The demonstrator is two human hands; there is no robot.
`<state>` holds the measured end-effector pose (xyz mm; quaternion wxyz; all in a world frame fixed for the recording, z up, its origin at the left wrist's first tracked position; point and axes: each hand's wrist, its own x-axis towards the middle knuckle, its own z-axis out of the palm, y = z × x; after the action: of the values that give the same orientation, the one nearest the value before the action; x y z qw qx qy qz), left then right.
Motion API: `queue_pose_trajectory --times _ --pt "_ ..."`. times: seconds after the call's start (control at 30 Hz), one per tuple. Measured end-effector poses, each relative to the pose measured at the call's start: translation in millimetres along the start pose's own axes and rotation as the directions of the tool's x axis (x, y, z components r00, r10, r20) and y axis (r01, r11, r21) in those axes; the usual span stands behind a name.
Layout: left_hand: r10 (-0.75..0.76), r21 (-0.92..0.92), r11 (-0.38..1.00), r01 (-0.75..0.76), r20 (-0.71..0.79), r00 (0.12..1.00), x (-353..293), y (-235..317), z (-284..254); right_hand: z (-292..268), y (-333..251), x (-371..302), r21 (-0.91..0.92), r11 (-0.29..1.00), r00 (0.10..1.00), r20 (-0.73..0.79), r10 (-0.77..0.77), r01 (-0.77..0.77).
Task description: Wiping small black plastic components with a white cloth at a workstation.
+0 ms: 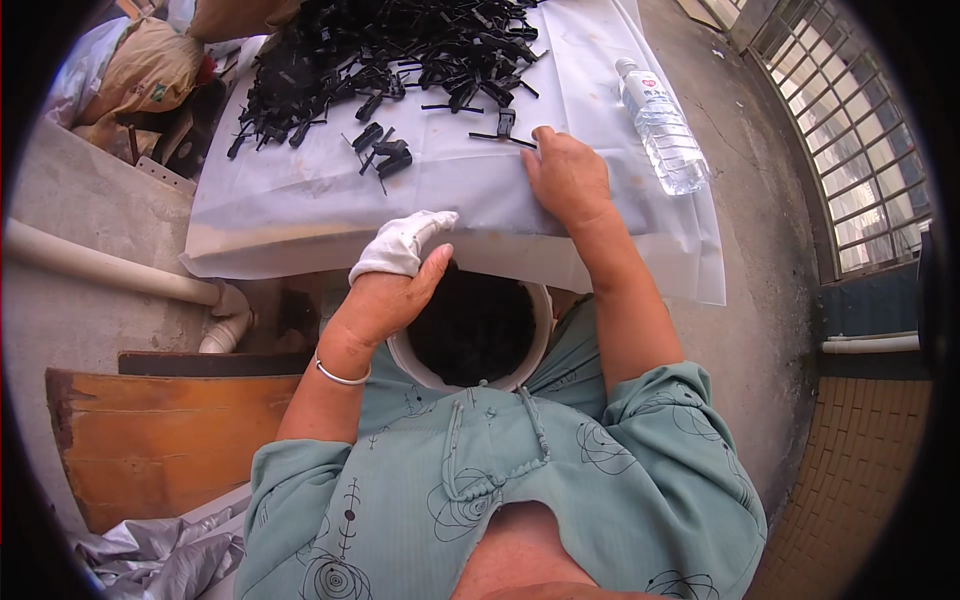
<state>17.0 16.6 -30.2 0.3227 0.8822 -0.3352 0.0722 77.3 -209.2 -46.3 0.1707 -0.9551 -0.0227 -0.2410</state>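
My right hand (572, 180) is at the near right part of the sheet-covered table, fingers curled. A small black plastic part (506, 124) with a thin strip has its strip end between my thumb and forefinger. My left hand (400, 262) hovers at the table's near edge, above a white bucket (543, 318) with dark contents. A white glove covers its fingers; the thumb is bare and apart, and nothing shows in it. Several loose black parts (385, 155) lie beyond that hand. Farther back spreads a big heap of similar black parts (400, 50).
A clear water bottle (660, 130) lies on the white sheet (620, 235) at the right. Stuffed sacks (140, 70) stand at the far left. A white pipe (110, 262) and a brown board (170, 430) are on the left, a barred window (845, 130) on the right.
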Motion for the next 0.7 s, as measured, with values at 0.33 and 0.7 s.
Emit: queue_pose_trajectory --times 0.33,0.7 --pt "-0.597 -0.973 -0.173 0.154 0.228 0.769 8.6 -9.8 6.6 -6.1 -41.4 -37.7 0.810 0.573 0.913 0.136 -0.386 0.122" --pt "-0.439 -0.836 0.480 0.266 0.034 0.898 4.3 16.2 10.5 -12.1 -61.5 -40.1 0.814 0.581 0.990 0.074 -0.119 0.009"
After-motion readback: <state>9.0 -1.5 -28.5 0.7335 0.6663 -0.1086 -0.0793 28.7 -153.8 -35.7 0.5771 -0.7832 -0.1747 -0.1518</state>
